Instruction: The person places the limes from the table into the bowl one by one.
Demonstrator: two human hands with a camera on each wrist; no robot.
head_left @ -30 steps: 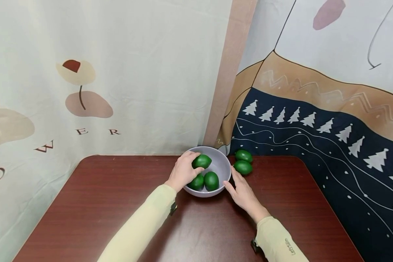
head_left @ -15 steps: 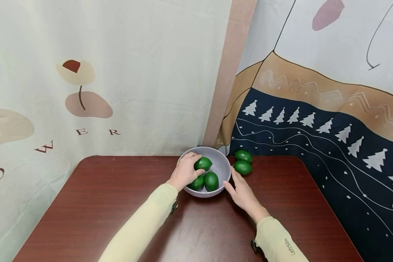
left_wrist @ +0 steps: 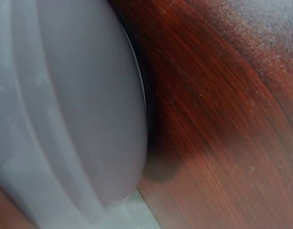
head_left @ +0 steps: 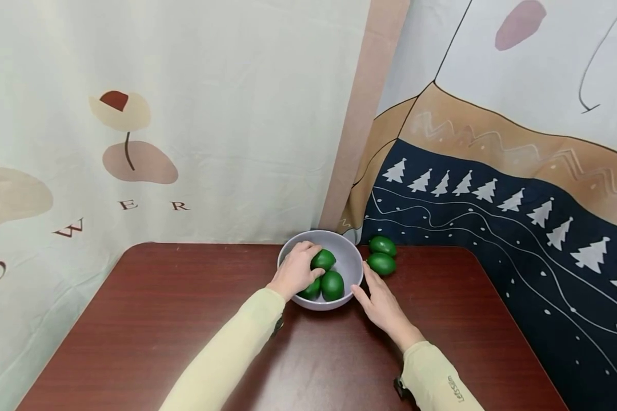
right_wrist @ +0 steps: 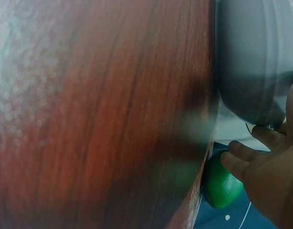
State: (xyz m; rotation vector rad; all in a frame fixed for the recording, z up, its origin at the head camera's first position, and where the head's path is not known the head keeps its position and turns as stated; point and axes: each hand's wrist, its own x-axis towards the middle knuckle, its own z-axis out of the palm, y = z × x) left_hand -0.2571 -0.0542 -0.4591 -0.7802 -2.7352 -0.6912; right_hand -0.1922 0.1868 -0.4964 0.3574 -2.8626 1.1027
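A lavender-grey bowl [head_left: 351, 268] stands at the table's far edge, with three green limes in it. My left hand [head_left: 294, 272] reaches over its left rim, fingers and thumb round the rear lime [head_left: 325, 260]. Of the other two, the front lime [head_left: 332, 286] shows whole, while the left lime [head_left: 311, 290] is partly covered by the hand. My right hand [head_left: 385, 308] rests along the bowl's right side with its fingers extended. In the right wrist view these fingers lie by the bowl [right_wrist: 251, 57] and a lime [right_wrist: 220, 183]. The left wrist view shows only the bowl's outer wall [left_wrist: 94, 95] and tabletop.
Just right of the bowl, two more limes lie at the table's back edge: a rear lime [head_left: 383, 246] and a nearer lime [head_left: 381, 264]. Behind the reddish-brown table [head_left: 185, 319] hang a pale curtain [head_left: 247, 114] and a dark printed cloth [head_left: 493, 240].
My left hand has moved slightly right and lower into the bowl, carrying the lime with it. The right hand has stayed at the bowl's side.
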